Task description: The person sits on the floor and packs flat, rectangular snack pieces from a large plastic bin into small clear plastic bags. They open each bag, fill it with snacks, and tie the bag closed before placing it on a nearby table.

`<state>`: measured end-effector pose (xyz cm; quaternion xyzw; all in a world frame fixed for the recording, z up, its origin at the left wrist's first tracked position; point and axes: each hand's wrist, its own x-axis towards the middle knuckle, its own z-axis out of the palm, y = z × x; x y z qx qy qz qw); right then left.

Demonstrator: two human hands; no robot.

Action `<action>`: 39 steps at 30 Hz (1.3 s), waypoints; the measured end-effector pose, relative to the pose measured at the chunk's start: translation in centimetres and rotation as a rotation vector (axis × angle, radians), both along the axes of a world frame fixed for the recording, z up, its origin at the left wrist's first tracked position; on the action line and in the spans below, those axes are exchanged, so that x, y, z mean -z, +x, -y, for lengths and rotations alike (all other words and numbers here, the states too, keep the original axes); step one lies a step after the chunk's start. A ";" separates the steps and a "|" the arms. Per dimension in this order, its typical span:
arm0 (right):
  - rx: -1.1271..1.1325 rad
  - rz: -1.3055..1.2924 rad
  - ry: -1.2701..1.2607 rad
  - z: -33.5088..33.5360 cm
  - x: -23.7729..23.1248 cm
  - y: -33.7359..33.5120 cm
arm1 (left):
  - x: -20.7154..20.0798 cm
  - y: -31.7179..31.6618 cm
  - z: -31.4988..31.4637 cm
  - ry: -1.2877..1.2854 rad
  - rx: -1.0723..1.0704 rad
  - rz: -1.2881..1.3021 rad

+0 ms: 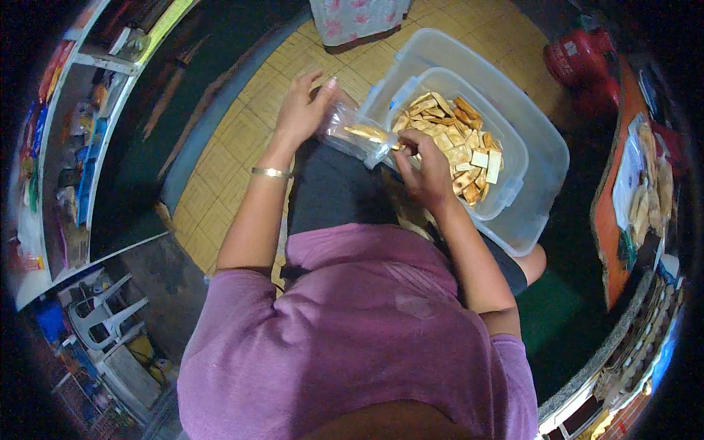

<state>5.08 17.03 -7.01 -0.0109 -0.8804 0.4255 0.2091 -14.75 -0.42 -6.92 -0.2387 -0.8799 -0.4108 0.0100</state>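
Note:
Over my lap, my left hand (304, 111) holds the far end of a clear plastic bag (339, 126), its fingers bent around the plastic. A few golden-brown cracker pieces (365, 133) lie inside the bag. At the bag's other end, my right hand (427, 167) pinches a small cracker piece (398, 146) by the opening. Just beyond that hand, a heap of flat, toasted-looking crackers (447, 136) fills part of a translucent plastic tub (513, 158). Two paler pieces rest on top of the heap.
The smaller tub sits within a larger translucent bin (546, 165) to the right. A red gas cylinder (576, 59) stands at far right, near an orange-brown board (614, 198). Shelves (81, 154) line the left side. A white plastic chair (106, 315) is at lower left.

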 end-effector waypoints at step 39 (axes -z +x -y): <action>-0.126 0.235 0.350 0.2 -2.3 2.8 | 4.7 -2.1 0.6 -0.206 -0.088 -0.015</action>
